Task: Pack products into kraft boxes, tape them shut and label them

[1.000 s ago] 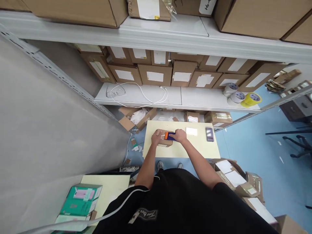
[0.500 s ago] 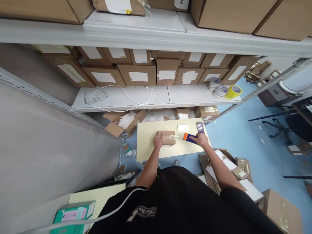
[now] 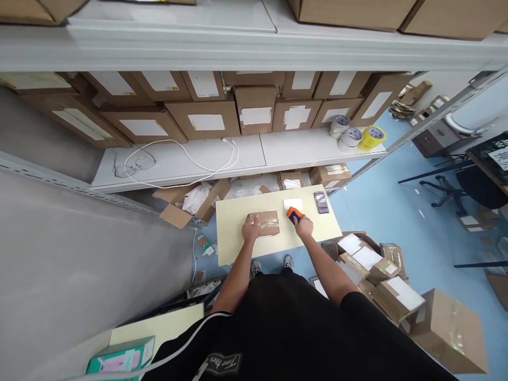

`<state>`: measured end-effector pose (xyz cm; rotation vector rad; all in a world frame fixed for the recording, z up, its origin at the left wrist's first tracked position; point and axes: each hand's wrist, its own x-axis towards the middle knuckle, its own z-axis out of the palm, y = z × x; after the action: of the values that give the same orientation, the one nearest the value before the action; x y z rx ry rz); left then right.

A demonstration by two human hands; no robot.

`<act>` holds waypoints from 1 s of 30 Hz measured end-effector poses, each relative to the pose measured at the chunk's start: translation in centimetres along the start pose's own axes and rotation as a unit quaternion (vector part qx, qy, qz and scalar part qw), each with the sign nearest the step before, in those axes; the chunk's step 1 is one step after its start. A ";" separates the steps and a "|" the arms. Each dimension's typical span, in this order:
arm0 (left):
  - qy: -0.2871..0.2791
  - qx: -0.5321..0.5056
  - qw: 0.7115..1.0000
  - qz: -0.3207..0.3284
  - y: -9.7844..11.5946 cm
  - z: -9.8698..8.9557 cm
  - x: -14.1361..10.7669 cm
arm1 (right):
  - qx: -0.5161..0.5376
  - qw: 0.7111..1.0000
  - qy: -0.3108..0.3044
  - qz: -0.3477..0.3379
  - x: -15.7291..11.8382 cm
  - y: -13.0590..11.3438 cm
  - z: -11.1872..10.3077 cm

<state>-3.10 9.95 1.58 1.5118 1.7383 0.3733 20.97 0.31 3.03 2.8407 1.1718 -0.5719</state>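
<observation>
At the left of the cream table, the left hand holds the left end of the brown box, thumb laid over the top and the other fingers partly curled round the end, their far side hidden. The box lies flat on the table, left of its middle, with shiny clear tape running across its top. Just right of it, the right hand wraps closed around the orange and blue dispenser, which is apart from the box and beside the near edge of a white card. Half a second ago the dispenser was farther right, with a strand of tape stretched back to the box; now it has swung left and no strand shows. That suggests the strip is cut free, though a clear thread could go unseen. At far right lies a dark, blurred item.
</observation>
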 end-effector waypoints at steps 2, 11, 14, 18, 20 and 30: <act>0.004 0.002 1.000 0.001 0.0 0.1 0.1 | 0.003 1.000 -0.006 0.015 0.6 2.2 0.9; 0.011 0.016 1.000 -0.007 0.0 0.2 0.5 | 0.025 0.993 -0.110 0.040 2.8 9.2 3.5; 0.015 0.017 1.000 -0.009 -0.1 0.3 0.5 | 0.034 0.991 -0.121 0.051 2.9 9.9 3.1; 0.015 0.008 1.000 -0.009 0.0 0.3 0.5 | 0.176 0.982 -0.063 0.017 1.7 6.9 2.6; 0.013 -0.006 1.000 -0.005 0.1 0.2 0.3 | 0.324 0.943 -0.063 -0.049 0.3 3.3 2.8; -0.044 -0.266 0.961 0.064 0.9 -0.7 -1.6 | 0.602 0.782 -0.151 -0.057 -4.6 -5.1 1.8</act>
<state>-3.02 8.87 3.20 1.2229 1.3301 0.7610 13.89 0.61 3.51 3.2037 1.1200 -2.4356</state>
